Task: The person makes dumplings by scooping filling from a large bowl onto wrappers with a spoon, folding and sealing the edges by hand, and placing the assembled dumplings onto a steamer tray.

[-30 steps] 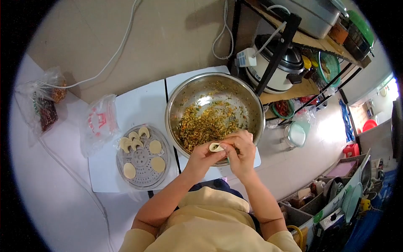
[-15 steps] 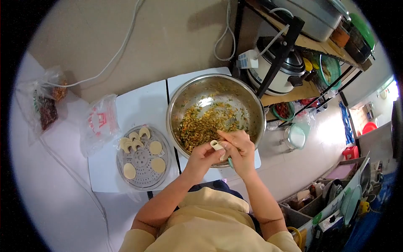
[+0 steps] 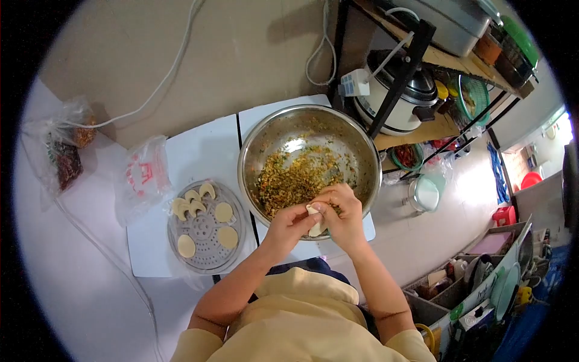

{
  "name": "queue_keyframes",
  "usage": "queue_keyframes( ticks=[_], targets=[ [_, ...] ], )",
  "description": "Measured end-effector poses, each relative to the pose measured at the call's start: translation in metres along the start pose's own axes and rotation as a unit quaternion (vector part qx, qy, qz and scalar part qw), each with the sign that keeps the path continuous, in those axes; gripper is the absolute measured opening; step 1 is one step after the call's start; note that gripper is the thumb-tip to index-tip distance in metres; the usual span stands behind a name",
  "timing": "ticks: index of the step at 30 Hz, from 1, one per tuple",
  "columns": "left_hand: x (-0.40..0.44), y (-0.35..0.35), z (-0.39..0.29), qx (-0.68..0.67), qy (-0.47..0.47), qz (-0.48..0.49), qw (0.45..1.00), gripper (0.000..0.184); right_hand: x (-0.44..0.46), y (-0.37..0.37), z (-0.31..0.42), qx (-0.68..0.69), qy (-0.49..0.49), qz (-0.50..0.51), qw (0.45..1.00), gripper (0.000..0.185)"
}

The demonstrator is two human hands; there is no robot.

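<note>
Over the near rim of a large steel bowl (image 3: 357, 136), both hands pinch one pale folded dumpling (image 3: 315, 225). My left hand (image 3: 287, 230) closes its fingers on the dumpling's left side. The fingers of my right hand (image 3: 344, 218) press together at its top edge and right side. Chopped green and brown filling (image 3: 289, 181) lies in the bowl. Left of the bowl is a round perforated metal tray (image 3: 208, 256). On it rest several folded dumplings (image 3: 194, 206) and flat round wrappers (image 3: 186, 245).
The bowl and tray stand on a white table (image 3: 145, 247) against the wall. A plastic bag (image 3: 146, 172) lies at its left edge. To the right, a rack (image 3: 416, 54) holds a rice cooker (image 3: 392, 114). A power strip (image 3: 354, 83) hangs beside the rack.
The dumpling's open, curled top has been pinched nearer together. My right fingers have shifted slightly up and bent over its edge; my left hand has barely moved.
</note>
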State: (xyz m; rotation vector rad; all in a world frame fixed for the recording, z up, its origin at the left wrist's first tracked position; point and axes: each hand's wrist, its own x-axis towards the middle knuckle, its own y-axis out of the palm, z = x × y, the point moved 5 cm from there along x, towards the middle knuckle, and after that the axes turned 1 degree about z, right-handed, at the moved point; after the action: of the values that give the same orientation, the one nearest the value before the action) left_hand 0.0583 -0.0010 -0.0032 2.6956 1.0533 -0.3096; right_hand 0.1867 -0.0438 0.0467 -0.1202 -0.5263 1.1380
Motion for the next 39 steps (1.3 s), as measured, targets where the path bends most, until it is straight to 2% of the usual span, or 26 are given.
queue_keyframes(
  ticks=[3,7,9,11,15,16,18,20,21,22,24,28,31,33,36,39],
  targets=[
    [0.001,0.003,0.001,-0.044,-0.003,0.024,0.999,0.019,-0.001,0.002,-0.005,0.032,0.034,-0.004,0.999,0.008],
    [0.0,0.003,-0.006,-0.061,-0.026,0.023,0.998,0.02,0.0,0.001,-0.007,0.067,0.029,-0.016,0.997,0.005],
    [-0.001,0.001,-0.01,-0.056,-0.038,0.021,0.997,0.02,0.001,0.002,-0.005,0.097,0.016,0.015,0.995,0.004],
    [-0.002,0.002,-0.018,0.028,-0.055,0.041,0.997,0.02,0.001,0.0,-0.005,0.067,0.013,0.024,0.997,0.006],
    [-0.001,0.006,-0.01,-0.048,-0.037,0.044,0.997,0.02,-0.001,-0.001,-0.002,0.015,0.002,0.019,1.0,0.01],
    [-0.001,0.006,-0.011,-0.031,-0.043,0.042,0.998,0.02,-0.001,-0.001,-0.002,0.014,0.001,0.02,1.0,0.01],
    [-0.002,0.003,-0.014,-0.014,-0.048,0.039,0.998,0.02,-0.002,0.0,-0.008,0.1,0.057,0.022,0.993,0.005],
    [-0.003,0.001,-0.018,0.078,-0.059,0.06,0.993,0.02,-0.001,0.0,-0.007,0.116,0.056,0.034,0.991,0.003],
    [-0.004,0.002,-0.018,0.077,-0.059,0.06,0.993,0.02,-0.001,0.0,-0.007,0.131,0.055,0.045,0.989,0.001],
    [-0.004,0.003,-0.018,0.05,-0.053,0.055,0.996,0.02,-0.001,0.0,-0.007,0.131,0.056,0.045,0.989,0.001],
    [-0.005,0.003,-0.016,0.022,-0.048,0.052,0.997,0.02,-0.002,0.0,-0.001,0.02,0.003,0.064,0.998,0.004],
    [-0.006,0.002,-0.013,0.013,-0.045,0.067,0.997,0.022,-0.004,0.001,0.0,0.003,-0.019,0.052,0.998,0.006],
    [-0.006,-0.001,-0.013,0.006,-0.047,0.055,0.997,0.023,-0.006,0.004,-0.006,0.032,-0.011,0.064,0.997,0.006],
    [-0.007,-0.003,-0.013,-0.005,-0.051,0.049,0.997,0.024,-0.008,0.009,-0.02,0.238,0.15,0.054,0.958,0.009],
    [-0.007,-0.003,-0.013,-0.015,-0.052,0.051,0.997,0.024,-0.013,0.011,-0.017,0.284,0.168,0.051,0.942,0.012],
    [-0.008,-0.001,-0.009,-0.014,-0.055,0.066,0.996,0.023,-0.015,0.015,-0.018,0.235,0.134,0.057,0.961,0.012]
  ],
)
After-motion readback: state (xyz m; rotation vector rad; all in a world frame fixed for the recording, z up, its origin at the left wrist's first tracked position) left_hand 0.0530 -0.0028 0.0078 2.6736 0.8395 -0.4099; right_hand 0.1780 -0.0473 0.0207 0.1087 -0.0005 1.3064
